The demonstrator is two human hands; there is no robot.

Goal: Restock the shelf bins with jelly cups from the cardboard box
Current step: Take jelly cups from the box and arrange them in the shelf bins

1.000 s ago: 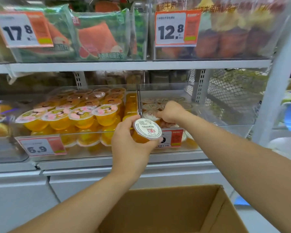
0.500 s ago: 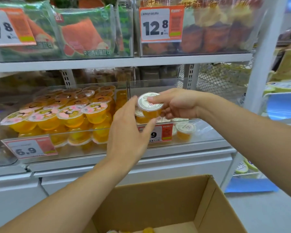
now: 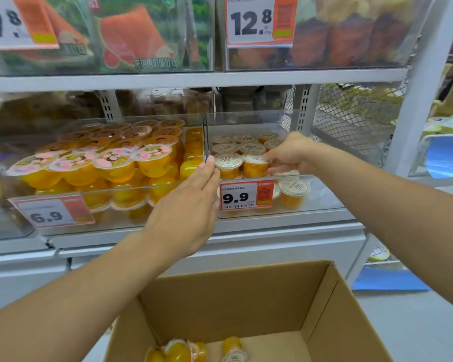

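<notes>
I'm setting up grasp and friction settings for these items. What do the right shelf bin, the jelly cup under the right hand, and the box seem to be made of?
Right shelf bin: clear rigid plastic, probably acrylic; glossy, contents show through.
Jelly cup: thin clear plastic showing orange filling, with a matte white printed peel lid, possibly film.
Cardboard box: brown cardboard, matte, apparently corrugated.

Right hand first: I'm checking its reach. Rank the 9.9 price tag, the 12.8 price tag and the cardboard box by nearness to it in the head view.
1. 9.9 price tag: just below and left of the right hand.
2. 12.8 price tag: on the shelf above.
3. cardboard box: lowest, nearest the camera.
</notes>
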